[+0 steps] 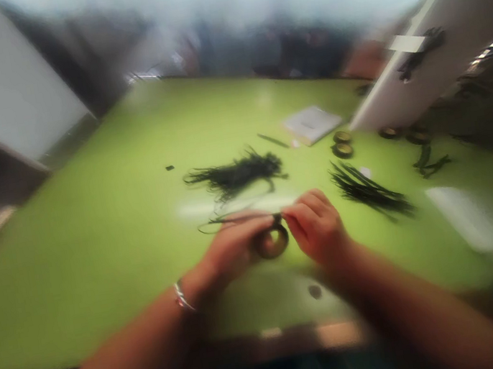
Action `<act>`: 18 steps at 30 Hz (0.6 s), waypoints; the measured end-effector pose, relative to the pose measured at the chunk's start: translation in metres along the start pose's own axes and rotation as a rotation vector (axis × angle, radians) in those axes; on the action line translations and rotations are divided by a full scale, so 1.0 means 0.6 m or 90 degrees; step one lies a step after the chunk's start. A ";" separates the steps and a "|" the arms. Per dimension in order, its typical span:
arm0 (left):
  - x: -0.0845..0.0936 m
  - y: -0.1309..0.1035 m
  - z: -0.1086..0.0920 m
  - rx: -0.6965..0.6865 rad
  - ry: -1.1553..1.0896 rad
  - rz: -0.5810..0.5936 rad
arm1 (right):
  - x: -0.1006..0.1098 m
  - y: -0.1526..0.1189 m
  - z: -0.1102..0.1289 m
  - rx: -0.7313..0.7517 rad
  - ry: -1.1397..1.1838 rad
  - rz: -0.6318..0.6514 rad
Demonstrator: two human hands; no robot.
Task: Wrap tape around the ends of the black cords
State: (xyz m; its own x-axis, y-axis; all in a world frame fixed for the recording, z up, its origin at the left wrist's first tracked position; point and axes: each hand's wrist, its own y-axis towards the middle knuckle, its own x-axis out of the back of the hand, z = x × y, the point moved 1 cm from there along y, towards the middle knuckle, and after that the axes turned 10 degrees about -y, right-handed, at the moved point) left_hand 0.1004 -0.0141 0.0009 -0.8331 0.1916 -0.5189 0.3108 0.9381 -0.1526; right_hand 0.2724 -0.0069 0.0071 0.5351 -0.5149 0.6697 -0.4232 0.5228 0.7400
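Observation:
My left hand (240, 236) is closed around thin black wires (215, 221), whose loose ends curl out to the left above the knuckles. A roll of black tape (273, 243) hangs just under its thumb, against the fingers. My right hand (316, 223) is closed in a pinch right beside the left fingertips, where the dark strand meets it; what exactly sits between those fingers is hidden and blurred. A tangled heap of black wires (239, 172) lies beyond both hands. To the right of my right hand rests a straight bundle of black wires (370, 189).
On the green table (98, 259) are two more tape rolls (342, 144), a white pad (312, 123), a dark pen-like stick (273, 140) and a small black piece (169, 168). A pale panel (439, 64) stands at the right, near short dark strips (429, 161).

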 end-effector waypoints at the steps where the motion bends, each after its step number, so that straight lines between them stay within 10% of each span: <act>1: 0.003 0.001 -0.003 -0.017 0.012 -0.007 | -0.001 -0.001 -0.002 0.034 -0.024 -0.009; 13: -0.006 -0.005 -0.007 0.072 -0.037 -0.018 | 0.010 -0.006 -0.005 0.211 -0.099 -0.033; 18: -0.001 -0.003 -0.006 -0.007 0.102 -0.088 | 0.000 -0.001 -0.009 0.036 0.073 0.008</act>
State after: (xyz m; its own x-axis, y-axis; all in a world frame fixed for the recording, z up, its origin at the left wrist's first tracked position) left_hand 0.0988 -0.0147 0.0045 -0.9298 0.1038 -0.3532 0.1847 0.9614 -0.2038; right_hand 0.2768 -0.0036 0.0063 0.6079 -0.4253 0.6705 -0.4699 0.4880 0.7356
